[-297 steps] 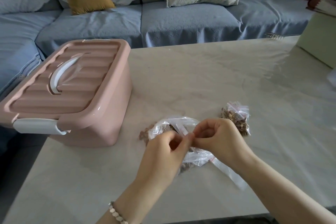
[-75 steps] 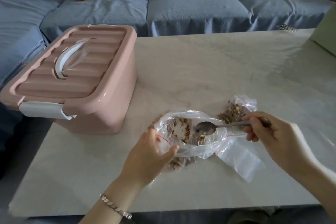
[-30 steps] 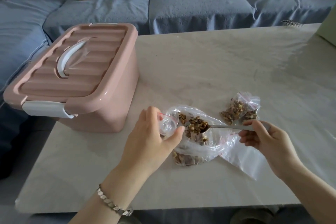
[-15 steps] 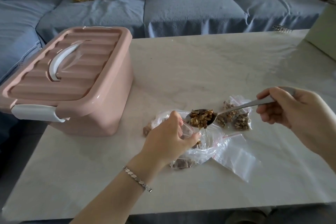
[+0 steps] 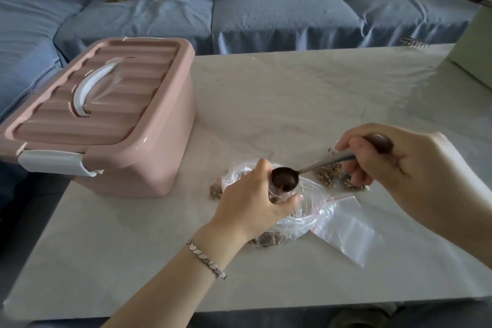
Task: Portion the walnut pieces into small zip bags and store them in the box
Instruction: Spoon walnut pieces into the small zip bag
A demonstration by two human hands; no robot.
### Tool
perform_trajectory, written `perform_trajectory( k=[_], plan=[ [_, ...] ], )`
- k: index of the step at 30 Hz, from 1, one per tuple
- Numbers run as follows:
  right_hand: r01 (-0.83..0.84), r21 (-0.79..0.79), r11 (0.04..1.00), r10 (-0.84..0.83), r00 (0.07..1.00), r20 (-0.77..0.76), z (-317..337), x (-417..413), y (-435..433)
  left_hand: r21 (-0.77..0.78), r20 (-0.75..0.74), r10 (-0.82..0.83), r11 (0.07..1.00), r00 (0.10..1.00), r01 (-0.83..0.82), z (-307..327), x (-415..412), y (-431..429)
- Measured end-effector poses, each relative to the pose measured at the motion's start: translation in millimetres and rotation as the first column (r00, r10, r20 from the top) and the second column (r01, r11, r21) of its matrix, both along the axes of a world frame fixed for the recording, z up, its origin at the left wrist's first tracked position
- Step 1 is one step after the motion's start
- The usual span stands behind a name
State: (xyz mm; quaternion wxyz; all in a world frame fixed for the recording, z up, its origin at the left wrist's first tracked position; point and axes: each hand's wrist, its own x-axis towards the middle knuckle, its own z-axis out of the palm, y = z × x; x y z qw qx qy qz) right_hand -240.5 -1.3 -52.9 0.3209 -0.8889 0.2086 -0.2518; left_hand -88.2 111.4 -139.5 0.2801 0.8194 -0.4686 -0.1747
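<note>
Silver metal is what I see first: the spoon [image 5: 285, 181] in my right hand [image 5: 394, 165], whose fingers are curled tight round the handle. The round end is tipped down at the mouth of a little zip bag [image 5: 277, 194]. My left hand [image 5: 255, 202] pinches that bag between thumb and fingers and holds it up. I think this is the filling step, with walnut pieces [image 5: 266, 242] going from spoon to bag. My hand hides most of the little bag, so I cannot tell how full it is. Under my left hand lies the big clear bag [image 5: 308, 210] with more pieces in it. Next I think I must tip the spoon out gently, then press the zip closed. That takes two hands, so the spoon has to go down first. Just past my right fingers sits a filled bag [image 5: 327, 176]. Between my two arms lies a flat empty bag [image 5: 348, 231]. Far off to the left of my left hand stands the pink box [image 5: 149, 165], with its lid on and its white clip [image 5: 53, 165] down, so it must be opened before any bag goes in. The floppy big bag is close to the spoon, which could catch on it and spill. It all sits on a pale table [image 5: 292, 93].
</note>
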Motion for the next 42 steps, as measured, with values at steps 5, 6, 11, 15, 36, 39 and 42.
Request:
perform_trajectory(
  k=[5,6,11,15,36,39,42],
  plan=[
    [0.020,-0.131,0.991,-0.001,0.990,0.144,4,-11,0,-0.138,-0.029,0.058,0.989,0.998,-0.061,-2,4,13],
    [0.032,-0.028,0.999,-0.026,0.982,0.188,4,-12,-3,-0.173,-0.030,0.077,0.982,0.997,-0.081,-3,6,19],
    [0.150,0.282,0.947,-0.213,0.955,0.207,-34,-18,-11,-0.218,-0.054,0.226,0.948,0.973,-0.232,-8,23,49],
    [0.192,0.363,0.912,-0.238,0.967,0.088,-86,-9,2,-0.069,-0.127,0.264,0.959,0.956,-0.274,-26,34,62],
    [0.287,0.902,0.322,-0.507,0.857,-0.092,-130,8,28,0.027,-0.315,0.195,0.980,0.929,-0.196,-39,29,45],
    [0.283,0.902,0.327,-0.522,0.850,-0.077,-120,-1,18,-0.059,-0.208,0.221,0.970,0.953,-0.238,-21,33,53],
    [0.284,0.890,0.356,-0.529,0.847,-0.059,-107,-10,8,-0.208,-0.102,0.198,0.954,0.975,-0.216,3,31,53]
  ],
)
